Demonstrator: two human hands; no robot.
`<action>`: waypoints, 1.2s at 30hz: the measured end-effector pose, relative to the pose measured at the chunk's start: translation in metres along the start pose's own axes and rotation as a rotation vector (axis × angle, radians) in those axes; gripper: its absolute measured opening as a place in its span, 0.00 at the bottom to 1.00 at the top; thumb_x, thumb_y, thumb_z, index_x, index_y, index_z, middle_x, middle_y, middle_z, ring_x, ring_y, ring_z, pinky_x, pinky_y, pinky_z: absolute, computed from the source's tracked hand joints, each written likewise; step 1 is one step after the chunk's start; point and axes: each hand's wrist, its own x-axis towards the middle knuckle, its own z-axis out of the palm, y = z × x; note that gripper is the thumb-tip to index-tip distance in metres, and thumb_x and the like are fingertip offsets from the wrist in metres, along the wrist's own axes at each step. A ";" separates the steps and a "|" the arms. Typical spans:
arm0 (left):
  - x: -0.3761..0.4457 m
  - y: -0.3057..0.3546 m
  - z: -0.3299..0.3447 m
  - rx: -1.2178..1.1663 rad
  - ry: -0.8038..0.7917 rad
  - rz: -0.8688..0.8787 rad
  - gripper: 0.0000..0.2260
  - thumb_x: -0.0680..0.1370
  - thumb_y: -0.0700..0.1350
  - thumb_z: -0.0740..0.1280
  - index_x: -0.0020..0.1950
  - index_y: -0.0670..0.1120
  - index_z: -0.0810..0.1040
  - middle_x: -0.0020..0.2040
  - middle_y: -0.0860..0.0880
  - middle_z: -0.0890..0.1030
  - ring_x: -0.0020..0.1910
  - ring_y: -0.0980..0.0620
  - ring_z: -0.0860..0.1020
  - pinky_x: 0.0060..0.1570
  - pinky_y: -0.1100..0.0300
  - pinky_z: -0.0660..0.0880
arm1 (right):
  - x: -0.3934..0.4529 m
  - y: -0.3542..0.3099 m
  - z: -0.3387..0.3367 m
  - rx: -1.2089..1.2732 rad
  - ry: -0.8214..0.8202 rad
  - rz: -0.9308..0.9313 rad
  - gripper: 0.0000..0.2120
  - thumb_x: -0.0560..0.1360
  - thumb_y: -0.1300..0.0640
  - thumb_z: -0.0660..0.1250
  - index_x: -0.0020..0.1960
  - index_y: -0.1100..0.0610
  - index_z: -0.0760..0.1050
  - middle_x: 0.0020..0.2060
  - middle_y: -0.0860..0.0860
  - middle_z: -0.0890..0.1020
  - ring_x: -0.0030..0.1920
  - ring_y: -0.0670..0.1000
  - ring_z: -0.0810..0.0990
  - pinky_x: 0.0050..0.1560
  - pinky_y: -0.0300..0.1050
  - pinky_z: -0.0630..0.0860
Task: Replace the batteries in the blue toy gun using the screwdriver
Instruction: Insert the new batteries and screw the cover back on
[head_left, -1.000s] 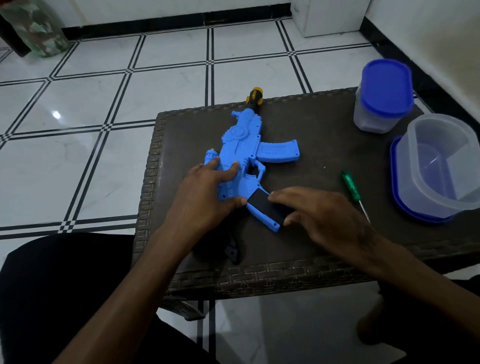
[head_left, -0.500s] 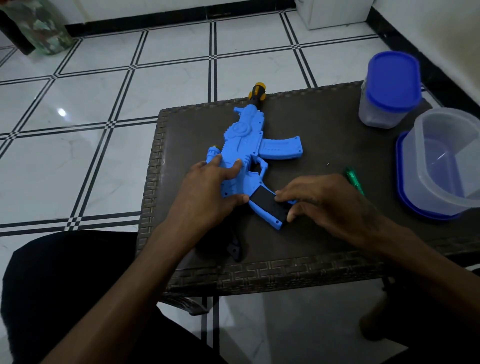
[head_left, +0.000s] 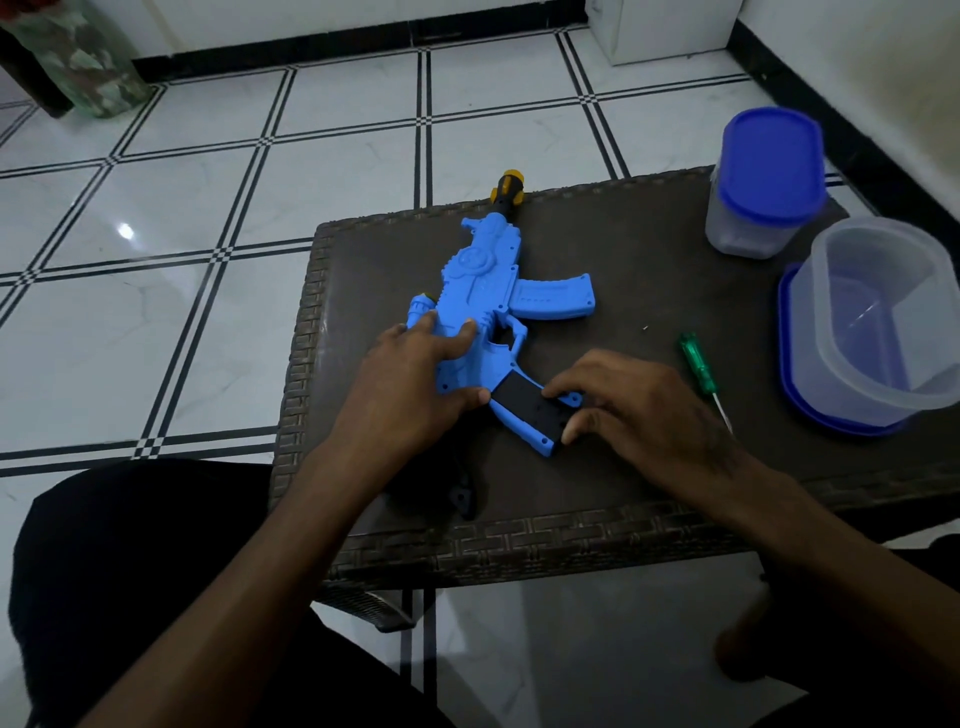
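There, at the middle of the frame, the blue toy gun (head_left: 480, 291) lay flat on the dark surface (head_left: 649, 260). The left hand (head_left: 410, 379) pressed its body with relaxed fingers, while the right hand (head_left: 634, 405) pinched the black cover (head_left: 524, 408) on the grip. The green screwdriver (head_left: 698, 366) lay just right of that hand.

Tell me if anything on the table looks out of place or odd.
A tiny loose speck, possibly a screw, lies apart on the table between the gun and the screwdriver; it could get lost. The gun's muzzle overhangs the far edge.
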 end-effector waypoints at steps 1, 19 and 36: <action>0.000 -0.001 0.000 -0.009 -0.001 0.001 0.32 0.73 0.58 0.70 0.75 0.59 0.63 0.78 0.46 0.60 0.75 0.43 0.59 0.70 0.50 0.62 | 0.000 0.000 -0.001 0.018 0.004 0.010 0.15 0.68 0.55 0.73 0.52 0.61 0.83 0.46 0.54 0.83 0.46 0.42 0.76 0.51 0.27 0.68; 0.000 -0.005 0.004 -0.089 0.011 -0.009 0.32 0.74 0.57 0.70 0.75 0.61 0.62 0.79 0.48 0.57 0.77 0.45 0.56 0.71 0.50 0.59 | -0.027 -0.010 0.011 -0.302 0.081 -0.271 0.21 0.85 0.60 0.49 0.59 0.64 0.81 0.58 0.59 0.82 0.58 0.58 0.82 0.54 0.54 0.79; 0.003 -0.008 0.005 -0.073 0.031 0.005 0.32 0.71 0.58 0.72 0.74 0.59 0.65 0.77 0.47 0.61 0.76 0.43 0.59 0.70 0.49 0.62 | -0.015 -0.016 0.004 -0.303 0.030 -0.270 0.27 0.84 0.58 0.45 0.51 0.64 0.83 0.51 0.58 0.83 0.47 0.60 0.82 0.44 0.52 0.79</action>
